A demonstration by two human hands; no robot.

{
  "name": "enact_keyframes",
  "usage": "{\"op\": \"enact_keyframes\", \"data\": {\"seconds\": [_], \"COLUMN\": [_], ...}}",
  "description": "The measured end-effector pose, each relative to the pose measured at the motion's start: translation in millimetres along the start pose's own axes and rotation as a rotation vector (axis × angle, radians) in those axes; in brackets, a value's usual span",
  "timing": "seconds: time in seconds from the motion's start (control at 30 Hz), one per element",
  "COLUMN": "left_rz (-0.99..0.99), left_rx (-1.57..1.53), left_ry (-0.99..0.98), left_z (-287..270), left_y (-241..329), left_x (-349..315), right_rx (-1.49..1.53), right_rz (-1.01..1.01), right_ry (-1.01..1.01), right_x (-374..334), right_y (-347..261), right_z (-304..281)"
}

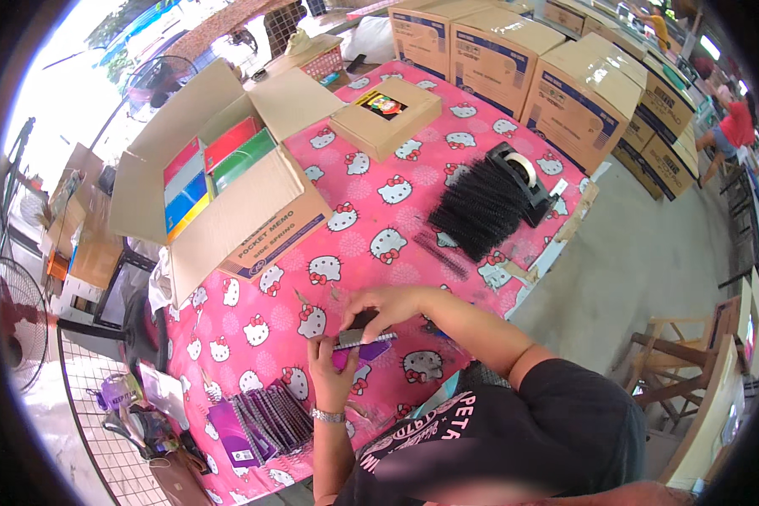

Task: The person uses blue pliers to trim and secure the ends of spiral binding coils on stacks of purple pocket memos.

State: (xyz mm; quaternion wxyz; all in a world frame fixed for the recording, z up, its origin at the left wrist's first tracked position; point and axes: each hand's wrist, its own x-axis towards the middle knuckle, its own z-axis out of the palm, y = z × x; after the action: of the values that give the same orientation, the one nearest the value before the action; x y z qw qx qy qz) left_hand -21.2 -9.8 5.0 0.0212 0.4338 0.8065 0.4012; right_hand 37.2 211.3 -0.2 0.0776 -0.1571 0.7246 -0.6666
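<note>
My left hand (332, 371), a metal-band watch on its wrist, is closed on the near side of a small purple notebook (361, 354). A spiral binding runs along the notebook's upper edge. My right hand (388, 308) reaches over from the right, its fingers curled down at that binding around a dark, blocky thing (359, 324) whose kind I cannot make out. Just left of my left forearm lies a row of purple spiral notebooks (266, 422). Farther right sits a heap of black binding coils (481, 207), with a single loose coil (440, 256) beside it.
An open carton (282, 228) with colourful notebooks stands at the left. A closed small carton (388, 118) lies farther back on the pink tablecloth (358, 240). A black tape dispenser (524, 184) rests by the coils. Large cartons (586, 93) line the back right. Fans stand at the left.
</note>
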Motion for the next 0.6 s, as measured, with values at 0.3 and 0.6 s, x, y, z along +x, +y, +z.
{"op": "enact_keyframes", "data": {"seconds": [0.3, 0.6], "left_rz": [0.002, -0.221], "left_rx": [0.038, -0.102], "left_ry": [0.080, 0.274], "left_z": [1, 7], "left_y": [1, -14], "left_x": [-5, -37], "right_rx": [-0.832, -1.259], "right_rz": [0.516, 0.496], "right_ry": [0.618, 0.646], "right_x": [-16, -120], "right_y": [34, 48], "right_z": [-6, 82]}}
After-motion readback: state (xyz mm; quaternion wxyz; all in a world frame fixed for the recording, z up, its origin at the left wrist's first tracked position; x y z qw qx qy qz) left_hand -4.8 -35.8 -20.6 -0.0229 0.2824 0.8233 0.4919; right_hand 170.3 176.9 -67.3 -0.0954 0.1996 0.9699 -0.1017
